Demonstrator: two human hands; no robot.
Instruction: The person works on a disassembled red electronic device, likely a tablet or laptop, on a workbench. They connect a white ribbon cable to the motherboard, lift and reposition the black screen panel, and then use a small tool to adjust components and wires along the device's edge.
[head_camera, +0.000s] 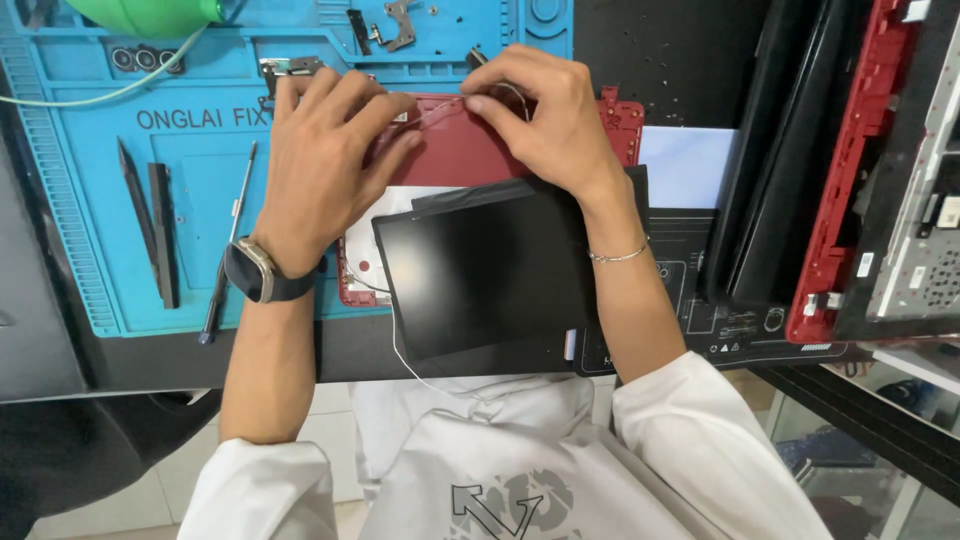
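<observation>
Beneath our hands lies a blue repair mat (100, 230) spread over a dark bench, with black pry tools (160, 235) and a thin metal spudger (228, 250) resting on its left part. We see a red laptop lid shell (455, 150) lying flat in the middle of the mat, and a loose black display panel (480, 275) sits tilted over its near half, toward our body. Our left hand (320, 165) presses flat on the left part of the red shell, fingers spread and holding nothing, a dark smartwatch (255, 270) on its wrist. Our right hand (545, 115) pinches a thin pale cable (440, 108) between thumb and forefinger at the shell's far edge; the cable runs leftward across the red surface toward our left fingertips. A slim bracelet (620, 256) circles the right wrist. Small metal hinge brackets (395, 25) lie at the mat's far edge. To the right, well apart from our hands, rest a red laptop frame (840, 180) and black laptop parts (770, 150).
</observation>
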